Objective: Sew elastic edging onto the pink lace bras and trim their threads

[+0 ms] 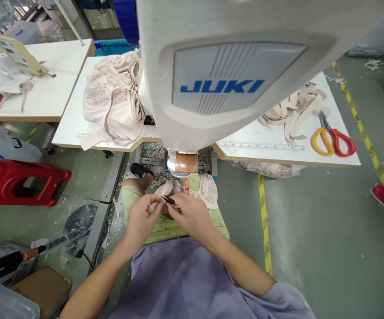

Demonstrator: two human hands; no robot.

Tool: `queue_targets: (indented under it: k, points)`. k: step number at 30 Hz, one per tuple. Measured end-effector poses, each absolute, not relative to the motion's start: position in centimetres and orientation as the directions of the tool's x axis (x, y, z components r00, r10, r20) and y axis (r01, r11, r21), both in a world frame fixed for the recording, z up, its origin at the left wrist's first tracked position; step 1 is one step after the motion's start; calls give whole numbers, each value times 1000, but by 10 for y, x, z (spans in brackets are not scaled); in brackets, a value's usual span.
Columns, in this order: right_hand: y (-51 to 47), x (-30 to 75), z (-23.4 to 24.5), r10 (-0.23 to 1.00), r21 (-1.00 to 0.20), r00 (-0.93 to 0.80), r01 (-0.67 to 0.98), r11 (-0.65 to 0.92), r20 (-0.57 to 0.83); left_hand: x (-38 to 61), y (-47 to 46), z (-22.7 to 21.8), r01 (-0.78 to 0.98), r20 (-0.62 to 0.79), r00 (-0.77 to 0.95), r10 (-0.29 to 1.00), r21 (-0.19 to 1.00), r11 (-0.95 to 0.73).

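Note:
Over my lap, my left hand (145,216) pinches the edge of a beige lace garment piece (208,191), which lies across my thighs. My right hand (193,217) is closed around small dark thread snips (168,200). The tips of the snips point left and sit close to my left fingertips, at the fabric's edge. Whether the blades touch a thread is too small to see. Both hands are almost together, just below the front of the sewing machine arm (185,163).
The white JUKI machine head (221,88) fills the space ahead. Beige lace garments (112,97) are piled on the left tabletop. Strips of beige fabric (294,108) and scissors with yellow and red handles (333,141) lie at right. A red stool (50,181) stands on the left.

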State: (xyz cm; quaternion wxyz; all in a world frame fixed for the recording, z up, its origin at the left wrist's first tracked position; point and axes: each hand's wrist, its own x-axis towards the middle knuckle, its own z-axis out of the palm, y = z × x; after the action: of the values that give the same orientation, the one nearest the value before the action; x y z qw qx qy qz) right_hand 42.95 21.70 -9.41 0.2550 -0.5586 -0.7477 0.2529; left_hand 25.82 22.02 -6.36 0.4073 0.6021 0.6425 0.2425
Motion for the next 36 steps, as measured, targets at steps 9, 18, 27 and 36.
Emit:
queue_targets:
  k: [9, 18, 27, 36]
  points:
    - [230, 436, -100, 959, -667, -277, 725, 169, -58, 256, 228, -78, 611, -266, 174, 948, 784, 108]
    - [228, 472, -91, 983, -940, -119, 327, -93, -139, 237, 238, -68, 400, -439, 103, 893, 840, 367]
    - [224, 429, -95, 942, -627, -306, 709, 323, 138, 253, 226, -62, 507, -326, 94, 941, 829, 237]
    - [234, 424, -106, 940, -494, -341, 815, 303, 14, 260, 226, -76, 533, -332, 91, 939, 812, 236]
